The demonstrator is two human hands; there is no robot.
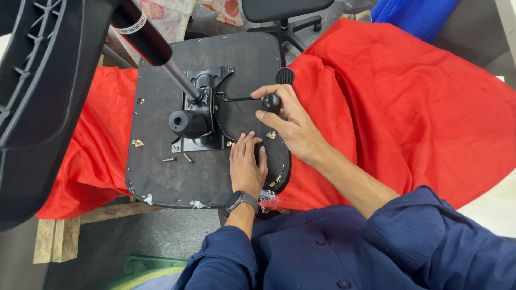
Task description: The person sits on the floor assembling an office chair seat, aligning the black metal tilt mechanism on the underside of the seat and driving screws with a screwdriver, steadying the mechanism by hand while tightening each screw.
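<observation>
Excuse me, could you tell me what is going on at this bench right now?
A person in a dark blue shirt is working on an upturned office chair seat lying on a red cloth. The right hand grips the black knob of the lever on the metal mechanism plate. The left hand, with a wristwatch, lies flat on the seat beside the plate. Two loose screws lie on the seat near the plate.

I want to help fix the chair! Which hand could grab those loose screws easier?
Probably the left hand. It lies flat on the seat bottom, close to the screws. The right hand is busy gripping the lever knob.
</observation>
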